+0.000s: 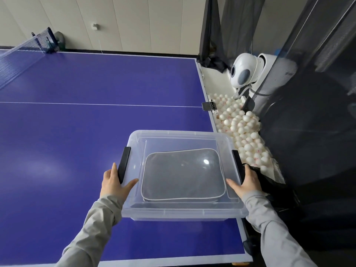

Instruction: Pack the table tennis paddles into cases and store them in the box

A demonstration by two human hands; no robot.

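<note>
box [185,213] on blue table [77,132]; balls [244,130] beside.

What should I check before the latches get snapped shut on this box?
1. Lid seated on the clear box: ok, it looks flat all round.
2. Grey paddle case inside, lying flat under the lid: ok.
3. Left hand at the left black latch, thumb on the lid: ok.
4. Right hand at the right black latch: ok, though black netting lies close against it.
5. Latches locked: cannot tell.
6. Box fully on the blue table: ok, but its right side sits near the table edge.
</note>
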